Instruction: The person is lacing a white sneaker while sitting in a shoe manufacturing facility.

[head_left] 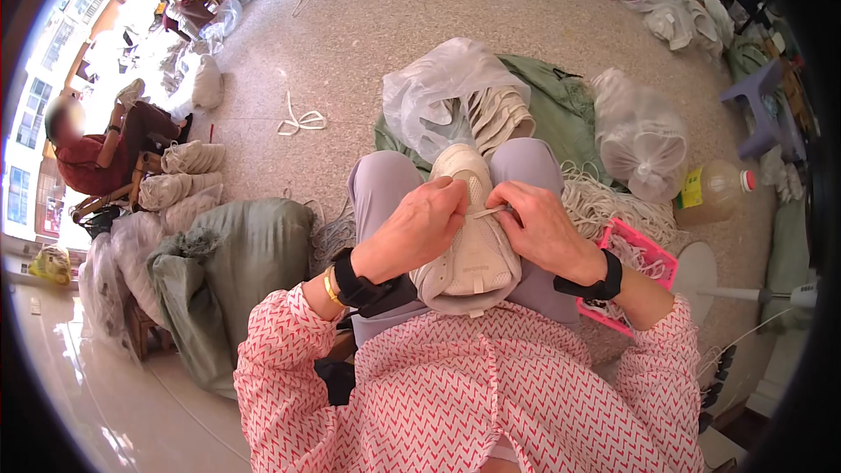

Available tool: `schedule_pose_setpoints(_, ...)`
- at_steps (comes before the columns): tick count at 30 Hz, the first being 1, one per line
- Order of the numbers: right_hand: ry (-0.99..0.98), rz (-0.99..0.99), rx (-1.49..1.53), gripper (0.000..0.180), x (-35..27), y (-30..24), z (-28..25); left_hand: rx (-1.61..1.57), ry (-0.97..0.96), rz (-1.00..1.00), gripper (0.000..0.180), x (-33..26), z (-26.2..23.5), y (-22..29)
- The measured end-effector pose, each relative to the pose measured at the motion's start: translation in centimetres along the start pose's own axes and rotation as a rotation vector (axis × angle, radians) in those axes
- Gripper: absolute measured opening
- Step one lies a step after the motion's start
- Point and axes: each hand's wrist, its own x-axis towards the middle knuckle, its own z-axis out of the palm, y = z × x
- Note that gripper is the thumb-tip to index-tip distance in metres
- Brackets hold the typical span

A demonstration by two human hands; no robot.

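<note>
Head view | left hand [429,221] grip: fingers curled against sneaker, whether clamped cannot tell | right hand [532,223] grip: thumb and finger together, pinching shoelace [484,212] | off-white sneaker [477,254]: in lap, between knees

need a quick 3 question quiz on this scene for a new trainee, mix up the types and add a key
1. Multiple choice: what lies in the pink basket on the person's right?
A) spools of thread
B) pale laces
C) red shoes

2. True or false: the jug on the person's right has a red cap.

3. Short answer: what does the right grip pinch over the shoe in the person's lap?

Key:
1. B
2. True
3. A cream shoelace
</note>
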Motion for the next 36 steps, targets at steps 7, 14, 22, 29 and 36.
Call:
schedule_pose_setpoints(7,0.004,-0.017,0.014,0.012,0.1,0.0,0.0,0.217,-0.022,0.095,0.015,0.1,0.5,-0.4)
schedule_pose_setpoints(14,0.017,-0.051,-0.118,0.015,-0.6,-0.2,0.1,0.426,-0.045,0.201,0.017,-2.9,-3.0,-3.2)
schedule_pose_setpoints(22,0.076,-0.014,-0.199,0.016,-1.5,0.2,-0.8,0.083,-0.065,-0.161,0.008,-7.5,-5.6,-1.0)
schedule_pose_setpoints(29,0.135,-0.052,-0.208,0.019,-1.9,0.2,-0.4,0.023,0.076,-0.150,0.022,-6.4,-2.0,-0.1)
schedule_pose_setpoints(36,0.163,-0.016,-0.138,0.011,-2.6,-0.6,-0.5,0.082,0.121,-0.124,0.014,-6.3,-0.6,-1.1)
